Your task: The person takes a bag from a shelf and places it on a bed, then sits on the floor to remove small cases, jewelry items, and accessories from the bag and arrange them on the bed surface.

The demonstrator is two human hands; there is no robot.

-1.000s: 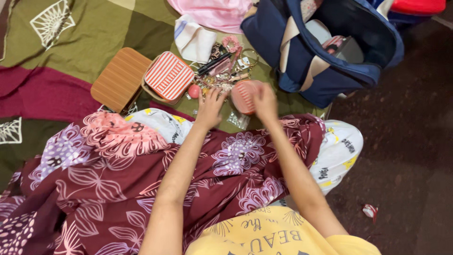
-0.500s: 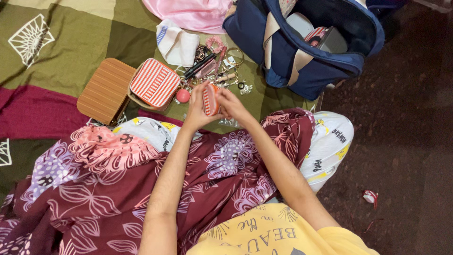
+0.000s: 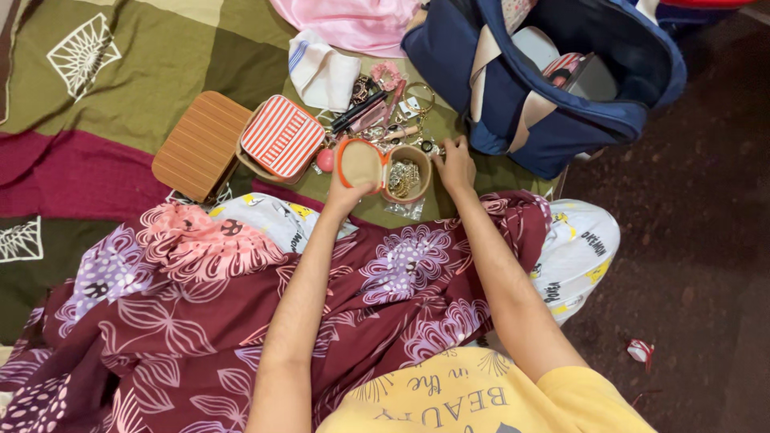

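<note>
A small round orange case [image 3: 385, 168] lies open on the green blanket, its lid flipped to the left and chains of jewellery showing in the right half. My left hand [image 3: 346, 192] grips the lid side from below. My right hand [image 3: 455, 164] sits just right of the case, fingertips down among the small loose items [image 3: 385, 108] scattered beyond it; whether it pinches anything is hidden.
A red-and-white striped box [image 3: 282, 138] and a brown ribbed box [image 3: 200, 144] lie to the left. An open navy bag [image 3: 561, 80] stands at the upper right, a folded white cloth [image 3: 322, 72] and pink fabric [image 3: 353, 20] behind. A maroon floral blanket [image 3: 241, 321] covers my lap.
The orange case was shut and held in both hands; now it lies open on the blanket. My right hand has left it and moved right to the loose items.
</note>
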